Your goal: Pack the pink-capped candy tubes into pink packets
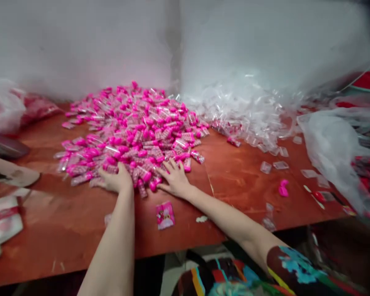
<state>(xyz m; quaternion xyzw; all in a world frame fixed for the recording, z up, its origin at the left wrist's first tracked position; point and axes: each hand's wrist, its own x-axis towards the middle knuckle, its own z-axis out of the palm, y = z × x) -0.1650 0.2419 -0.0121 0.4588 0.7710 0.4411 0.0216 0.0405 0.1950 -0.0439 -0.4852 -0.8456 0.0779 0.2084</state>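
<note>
A big heap of small clear tubes with pink caps [142, 123] lies on the reddish-brown table [64, 222]. At the heap's front edge, my left hand [117, 179] rests against the tubes with its fingers apart. My right hand [175, 179] touches the same edge a little farther right, fingers spread over the nearest tubes. Neither hand is closed around a tube. Below and between the hands lies a pink printed packet [165, 215], flat on the table.
A mound of clear plastic pieces [243, 111] lies at the back right, beside a white plastic bag [333, 144]. A pink piece [283, 188] lies at right. White-and-red packaging [5, 218] and another plastic bag [3, 107] are at left. A pale wall stands behind.
</note>
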